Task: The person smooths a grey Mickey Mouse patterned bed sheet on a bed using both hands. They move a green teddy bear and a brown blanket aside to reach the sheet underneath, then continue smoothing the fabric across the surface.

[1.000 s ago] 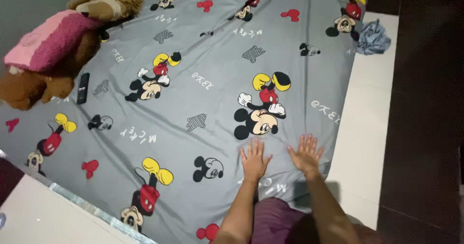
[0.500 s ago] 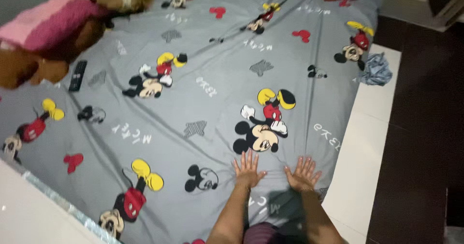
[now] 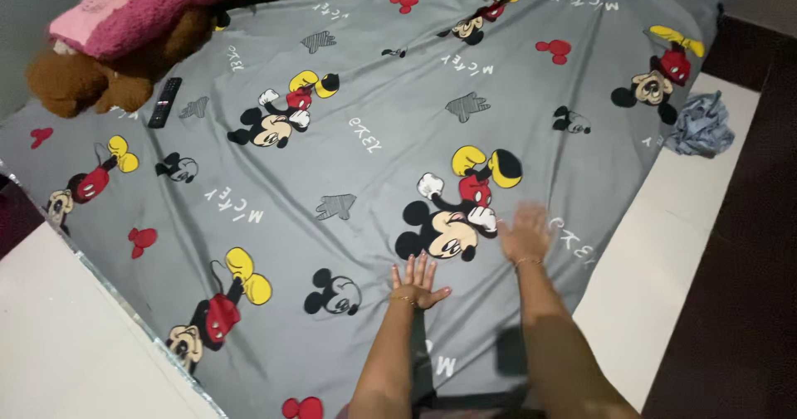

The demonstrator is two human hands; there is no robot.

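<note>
Both hands lie open and flat, grasping nothing, the left hand (image 3: 417,282) and right hand (image 3: 525,235) pressing the grey cartoon-print bedsheet (image 3: 374,153) spread over the bed; smoothing is best done with even palm strokes toward the near edge.

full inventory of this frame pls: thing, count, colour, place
bed sheet: 1, grey with cartoon mouse prints, spread over the whole bed
plush bear: 1, brown, top left on the sheet
cushion: 1, pink, lying on the plush bear
remote control: 1, black, on the sheet beside the bear
crumpled cloth: 1, blue-grey, at the bed's right edge
floor: white strip right of the bed, dark beyond
left hand: 1, flat on the sheet, fingers spread
right hand: 1, blurred, open over the sheet
</note>
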